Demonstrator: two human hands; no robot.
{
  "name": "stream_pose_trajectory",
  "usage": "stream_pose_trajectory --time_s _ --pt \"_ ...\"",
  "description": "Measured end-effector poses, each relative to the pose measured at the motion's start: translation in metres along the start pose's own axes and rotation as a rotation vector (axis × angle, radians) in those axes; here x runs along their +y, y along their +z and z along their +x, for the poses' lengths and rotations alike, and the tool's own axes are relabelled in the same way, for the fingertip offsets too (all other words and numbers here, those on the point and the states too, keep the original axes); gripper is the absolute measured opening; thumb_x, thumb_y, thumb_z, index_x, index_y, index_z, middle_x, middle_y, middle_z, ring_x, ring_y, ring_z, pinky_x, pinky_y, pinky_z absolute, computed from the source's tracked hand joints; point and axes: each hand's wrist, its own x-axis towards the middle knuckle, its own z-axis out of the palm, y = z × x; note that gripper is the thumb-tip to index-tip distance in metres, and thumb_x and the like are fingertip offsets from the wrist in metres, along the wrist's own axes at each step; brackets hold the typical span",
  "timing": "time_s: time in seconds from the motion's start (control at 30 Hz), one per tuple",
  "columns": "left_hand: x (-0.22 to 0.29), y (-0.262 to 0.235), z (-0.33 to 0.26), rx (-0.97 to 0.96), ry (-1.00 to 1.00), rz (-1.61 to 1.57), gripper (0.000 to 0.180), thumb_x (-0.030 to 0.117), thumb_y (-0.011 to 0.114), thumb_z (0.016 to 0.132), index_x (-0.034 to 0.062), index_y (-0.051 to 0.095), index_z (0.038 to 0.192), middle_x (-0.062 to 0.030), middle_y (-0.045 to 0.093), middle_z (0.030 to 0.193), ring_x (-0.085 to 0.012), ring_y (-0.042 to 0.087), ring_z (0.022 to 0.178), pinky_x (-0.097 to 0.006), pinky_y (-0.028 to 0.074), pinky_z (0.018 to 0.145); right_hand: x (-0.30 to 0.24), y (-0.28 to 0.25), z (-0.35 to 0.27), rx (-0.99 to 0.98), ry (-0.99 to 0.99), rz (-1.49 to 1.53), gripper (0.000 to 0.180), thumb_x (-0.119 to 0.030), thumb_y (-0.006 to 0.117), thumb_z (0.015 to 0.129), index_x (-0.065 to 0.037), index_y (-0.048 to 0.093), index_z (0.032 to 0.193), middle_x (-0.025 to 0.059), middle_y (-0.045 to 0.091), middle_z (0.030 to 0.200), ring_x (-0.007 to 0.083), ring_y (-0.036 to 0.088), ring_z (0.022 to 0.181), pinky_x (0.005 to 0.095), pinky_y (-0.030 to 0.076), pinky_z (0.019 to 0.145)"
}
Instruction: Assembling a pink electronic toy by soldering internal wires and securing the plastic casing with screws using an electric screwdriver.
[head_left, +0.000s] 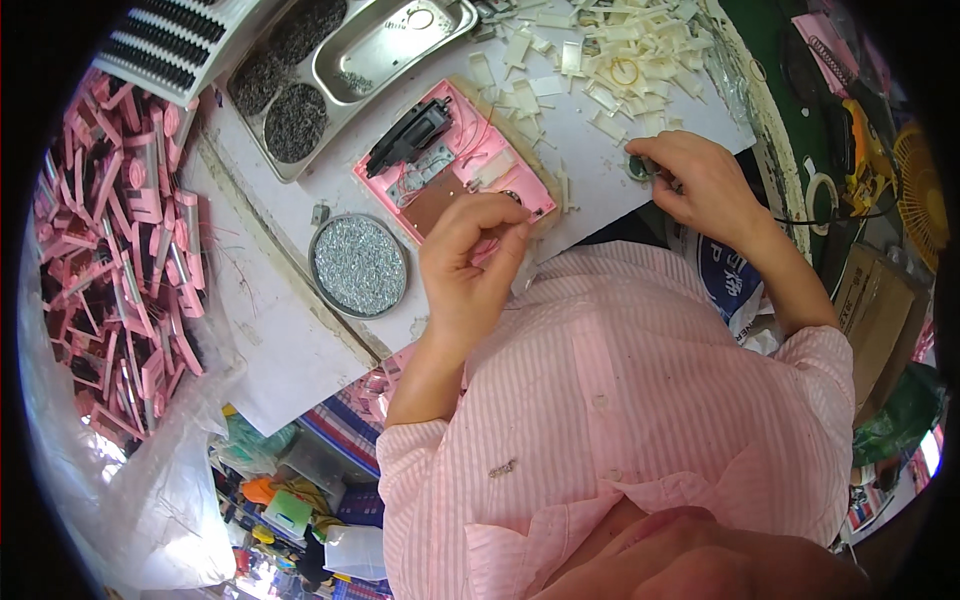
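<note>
On the table [595, 185], the twelve-o'clock pink case [464, 148], wires [487, 137] in, is not shut, the right hand [703, 185] pinches a green disc [638, 169], and I can't tell what the left hand [466, 262] holds.

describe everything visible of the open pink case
The pink case looks plastic, a shallow, rectangular tray lying open side up, angled on the worktable. Inside are a long black part, a grey piece, a brown panel, a cream piece and thin wires. The left hand covers part of its near edge; contact is unclear.
</note>
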Motion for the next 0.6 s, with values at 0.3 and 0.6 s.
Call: stream_pose_trajectory --time_s 0.3,0.6 --pt "-0.006 0.019 -0.022 0.053 -0.189 -0.222 0.038 -0.01 0.068 0.089 -0.0004 0.054 0.123 -0.0064 0.064 0.106 -0.0118 0.063 0.099 -0.024 0.052 0.081 -0.055 0.006 0.015 -0.11 0.219 1.108 0.047 -0.004 0.069 0.086 0.001 0.061 0.132 -0.0052 0.056 0.085 0.0014 0.045 0.07 0.0171 0.036 0.062" --pt "-0.01 0.012 -0.024 0.028 -0.187 -0.215 0.043 -0.009 0.069 0.089 0.0027 0.049 0.125 -0.0051 0.064 0.106 -0.0106 0.063 0.099 -0.024 0.052 0.08 -0.069 0.035 0.031 -0.231 0.201 1.317 0.049 -0.005 0.07 0.085 0.002 0.06 0.132 -0.0041 0.059 0.094 0.0034 0.048 0.077 0.0189 0.04 0.068"
